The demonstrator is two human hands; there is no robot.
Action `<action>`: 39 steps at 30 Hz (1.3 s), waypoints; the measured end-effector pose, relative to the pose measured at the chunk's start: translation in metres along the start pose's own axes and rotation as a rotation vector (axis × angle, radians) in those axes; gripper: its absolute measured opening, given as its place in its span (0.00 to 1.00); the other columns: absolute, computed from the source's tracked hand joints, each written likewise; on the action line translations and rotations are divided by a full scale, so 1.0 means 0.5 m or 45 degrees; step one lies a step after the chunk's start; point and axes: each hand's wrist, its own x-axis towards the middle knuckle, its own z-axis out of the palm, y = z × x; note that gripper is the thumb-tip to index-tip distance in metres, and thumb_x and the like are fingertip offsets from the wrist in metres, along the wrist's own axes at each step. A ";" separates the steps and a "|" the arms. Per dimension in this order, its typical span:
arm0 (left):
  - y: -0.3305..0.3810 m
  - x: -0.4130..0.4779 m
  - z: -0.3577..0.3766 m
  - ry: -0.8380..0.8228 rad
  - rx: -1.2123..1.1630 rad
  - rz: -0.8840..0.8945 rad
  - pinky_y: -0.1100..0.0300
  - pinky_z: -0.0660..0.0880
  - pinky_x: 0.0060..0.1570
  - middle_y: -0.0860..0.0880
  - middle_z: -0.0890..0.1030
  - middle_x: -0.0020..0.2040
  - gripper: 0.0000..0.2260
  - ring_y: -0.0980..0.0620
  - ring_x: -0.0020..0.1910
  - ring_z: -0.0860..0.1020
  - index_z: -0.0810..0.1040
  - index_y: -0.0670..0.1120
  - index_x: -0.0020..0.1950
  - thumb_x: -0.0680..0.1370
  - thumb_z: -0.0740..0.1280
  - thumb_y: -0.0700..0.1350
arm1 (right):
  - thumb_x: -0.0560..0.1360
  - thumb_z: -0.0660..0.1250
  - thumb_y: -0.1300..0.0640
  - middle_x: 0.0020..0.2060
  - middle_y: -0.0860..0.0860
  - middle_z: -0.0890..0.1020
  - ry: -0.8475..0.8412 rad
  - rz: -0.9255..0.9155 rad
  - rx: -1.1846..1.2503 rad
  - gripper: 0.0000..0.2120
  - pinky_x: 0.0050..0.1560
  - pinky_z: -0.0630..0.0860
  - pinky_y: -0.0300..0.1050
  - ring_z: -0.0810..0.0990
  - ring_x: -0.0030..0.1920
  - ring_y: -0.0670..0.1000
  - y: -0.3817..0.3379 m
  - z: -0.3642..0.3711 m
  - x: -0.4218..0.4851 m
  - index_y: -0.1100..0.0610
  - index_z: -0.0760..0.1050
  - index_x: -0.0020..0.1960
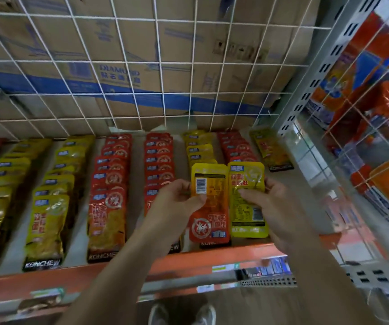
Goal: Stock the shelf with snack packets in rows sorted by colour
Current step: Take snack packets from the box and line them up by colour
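Holds two snack packets side by side above the near right part of the shelf (247, 255). Pinches the barcode packet (209, 207), yellow at its far end and red at its near end, in the curled left hand (179, 204). Grips the yellow packet (247, 207), just right of it, in the curled right hand (269, 202). Below and leftward, yellow rows (48, 207) and red rows (111, 195); behind, wire grid (141, 66), cardboard boxes (118, 43).

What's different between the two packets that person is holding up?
The left packet turns red at its lower end; the right packet is yellow throughout. The left packet shows a white barcode near its top; the right packet shows a blue label there. The left hand pinches one, the right hand the other. Same shape, side by side.
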 end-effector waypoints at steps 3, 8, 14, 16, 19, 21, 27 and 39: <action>0.000 0.009 0.011 -0.036 -0.017 0.004 0.56 0.78 0.38 0.49 0.85 0.43 0.05 0.51 0.42 0.84 0.76 0.41 0.51 0.77 0.68 0.42 | 0.72 0.70 0.66 0.45 0.59 0.85 0.093 -0.009 0.028 0.07 0.50 0.80 0.62 0.84 0.46 0.60 -0.005 -0.025 0.002 0.57 0.81 0.48; 0.011 0.020 0.023 -0.177 -0.056 0.044 0.60 0.79 0.38 0.46 0.85 0.45 0.06 0.50 0.44 0.85 0.79 0.44 0.54 0.78 0.67 0.39 | 0.73 0.69 0.66 0.45 0.58 0.86 0.193 -0.079 0.065 0.08 0.50 0.80 0.60 0.84 0.46 0.60 -0.007 -0.064 -0.002 0.58 0.79 0.50; 0.027 0.043 0.061 -0.184 -0.034 0.077 0.67 0.71 0.26 0.56 0.76 0.25 0.04 0.61 0.24 0.74 0.80 0.43 0.51 0.78 0.67 0.41 | 0.74 0.67 0.67 0.42 0.54 0.86 0.214 -0.115 0.130 0.08 0.41 0.80 0.51 0.85 0.41 0.55 -0.022 -0.114 0.013 0.57 0.79 0.51; 0.026 0.054 0.077 -0.136 -0.001 0.097 0.64 0.68 0.29 0.56 0.77 0.29 0.04 0.58 0.26 0.73 0.82 0.49 0.50 0.77 0.69 0.42 | 0.74 0.67 0.67 0.41 0.54 0.86 0.207 -0.116 0.160 0.08 0.38 0.80 0.49 0.85 0.39 0.53 -0.029 -0.127 0.027 0.56 0.79 0.49; 0.024 0.065 0.103 -0.085 -0.055 0.089 0.62 0.65 0.28 0.56 0.80 0.33 0.04 0.56 0.28 0.76 0.82 0.50 0.49 0.77 0.69 0.43 | 0.74 0.67 0.68 0.38 0.53 0.85 0.200 -0.131 0.188 0.08 0.33 0.80 0.45 0.84 0.36 0.51 -0.031 -0.146 0.043 0.57 0.79 0.49; 0.026 0.067 0.121 -0.076 -0.140 0.089 0.62 0.71 0.29 0.54 0.81 0.34 0.04 0.53 0.30 0.79 0.82 0.49 0.50 0.77 0.68 0.43 | 0.74 0.67 0.67 0.37 0.52 0.85 0.193 -0.137 0.197 0.08 0.32 0.79 0.44 0.84 0.36 0.50 -0.029 -0.157 0.050 0.57 0.79 0.48; 0.025 0.063 0.145 -0.098 -0.346 0.117 0.56 0.81 0.47 0.43 0.85 0.47 0.23 0.44 0.47 0.84 0.77 0.40 0.54 0.72 0.63 0.58 | 0.74 0.67 0.67 0.37 0.51 0.85 0.165 -0.130 0.230 0.08 0.32 0.79 0.43 0.84 0.36 0.50 -0.023 -0.169 0.060 0.55 0.79 0.46; -0.017 0.052 0.172 0.110 0.250 0.266 0.56 0.81 0.46 0.57 0.81 0.46 0.11 0.57 0.43 0.82 0.79 0.53 0.48 0.73 0.74 0.38 | 0.75 0.66 0.67 0.36 0.51 0.85 0.197 -0.088 0.199 0.07 0.33 0.80 0.44 0.84 0.34 0.49 -0.015 -0.176 0.066 0.56 0.80 0.48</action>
